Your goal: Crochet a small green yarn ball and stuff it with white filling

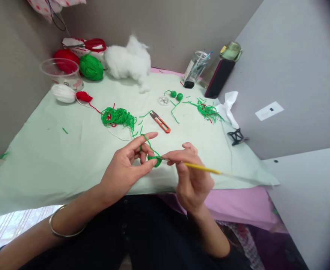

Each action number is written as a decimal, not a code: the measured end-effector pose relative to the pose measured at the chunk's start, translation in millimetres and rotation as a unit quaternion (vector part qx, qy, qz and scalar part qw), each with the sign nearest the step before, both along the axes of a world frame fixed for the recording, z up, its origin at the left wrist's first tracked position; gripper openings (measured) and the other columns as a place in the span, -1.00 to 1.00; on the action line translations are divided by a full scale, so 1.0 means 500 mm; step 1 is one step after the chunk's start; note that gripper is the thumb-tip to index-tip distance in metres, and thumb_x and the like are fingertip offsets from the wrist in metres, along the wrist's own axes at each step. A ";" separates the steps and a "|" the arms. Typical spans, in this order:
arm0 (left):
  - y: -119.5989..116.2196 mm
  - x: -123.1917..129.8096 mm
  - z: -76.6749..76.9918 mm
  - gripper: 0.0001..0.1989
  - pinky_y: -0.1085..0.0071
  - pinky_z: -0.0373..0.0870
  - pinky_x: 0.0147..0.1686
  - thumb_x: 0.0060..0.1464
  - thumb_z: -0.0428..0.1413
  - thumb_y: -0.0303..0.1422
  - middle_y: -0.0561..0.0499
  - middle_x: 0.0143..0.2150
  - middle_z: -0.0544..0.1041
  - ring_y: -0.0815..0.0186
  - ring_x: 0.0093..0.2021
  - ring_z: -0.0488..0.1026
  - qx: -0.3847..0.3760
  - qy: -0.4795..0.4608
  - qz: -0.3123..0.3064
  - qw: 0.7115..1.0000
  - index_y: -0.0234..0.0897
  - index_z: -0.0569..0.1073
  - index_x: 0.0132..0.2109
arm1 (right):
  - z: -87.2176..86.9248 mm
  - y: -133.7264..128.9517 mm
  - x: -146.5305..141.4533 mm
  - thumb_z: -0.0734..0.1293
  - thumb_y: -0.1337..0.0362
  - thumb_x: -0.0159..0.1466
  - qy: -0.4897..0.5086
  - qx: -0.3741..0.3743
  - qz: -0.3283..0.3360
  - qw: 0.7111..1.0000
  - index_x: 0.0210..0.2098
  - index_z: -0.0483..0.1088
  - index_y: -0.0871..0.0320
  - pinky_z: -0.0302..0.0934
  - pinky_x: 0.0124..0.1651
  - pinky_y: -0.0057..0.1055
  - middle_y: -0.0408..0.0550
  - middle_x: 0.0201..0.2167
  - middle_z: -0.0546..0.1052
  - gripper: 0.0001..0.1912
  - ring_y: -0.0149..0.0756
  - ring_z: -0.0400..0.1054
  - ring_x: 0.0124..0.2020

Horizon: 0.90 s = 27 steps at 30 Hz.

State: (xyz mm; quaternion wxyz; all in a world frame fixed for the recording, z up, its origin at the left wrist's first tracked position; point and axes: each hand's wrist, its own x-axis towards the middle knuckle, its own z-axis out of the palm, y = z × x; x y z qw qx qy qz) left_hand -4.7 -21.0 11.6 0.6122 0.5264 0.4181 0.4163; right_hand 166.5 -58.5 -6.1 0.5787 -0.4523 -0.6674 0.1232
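Note:
Between thumb and fingers, my left hand pinches a small green crochet piece. Green yarn runs over the raised left forefinger down to that piece. My right hand is closed round a crochet hook with a yellow handle, its metal tip at the piece's upper edge. Beyond my hands lie orange-handled thread snips and a loose tangle of green yarn.
At the back left are a green yarn ball, a clear plastic cup, red scissors and white stuffing. A phone leans against a bottle at the back right. Yarn scraps lie nearer.

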 end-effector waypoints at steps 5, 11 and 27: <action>-0.004 0.007 0.008 -0.20 0.51 0.14 -0.51 -0.05 0.39 -0.48 0.16 -0.34 0.43 0.51 -0.52 0.11 -0.069 -0.064 -0.007 0.995 -0.14 0.39 0.35 | -0.039 -0.004 -0.003 0.38 0.39 0.34 -0.177 0.107 -0.060 0.976 0.01 0.52 -0.23 0.16 0.21 -0.07 -0.20 -0.10 0.68 -0.63 -0.30 0.56 -0.22; 0.011 -0.007 0.014 -0.41 0.54 -0.23 -0.66 0.09 0.35 -0.36 0.16 -0.33 0.35 0.63 -0.60 -0.16 -0.233 -0.189 -0.097 0.949 -0.23 0.46 0.26 | -0.021 0.002 -0.012 0.25 0.28 0.46 0.125 0.026 -0.002 0.992 -0.06 0.56 -0.09 0.26 0.17 -0.01 -0.14 -0.27 0.66 -0.76 -0.30 0.46 -0.38; 0.009 0.001 0.006 -0.32 0.62 -0.05 -0.66 0.08 0.35 -0.40 0.13 -0.27 0.42 0.62 -0.57 0.06 -0.193 -0.155 -0.103 0.963 -0.16 0.38 0.33 | -0.010 0.012 -0.015 0.33 0.22 0.43 0.328 -0.110 0.089 0.934 -0.19 0.59 0.02 0.32 0.17 -0.17 -0.20 -0.35 0.59 -0.83 -0.44 0.40 -0.45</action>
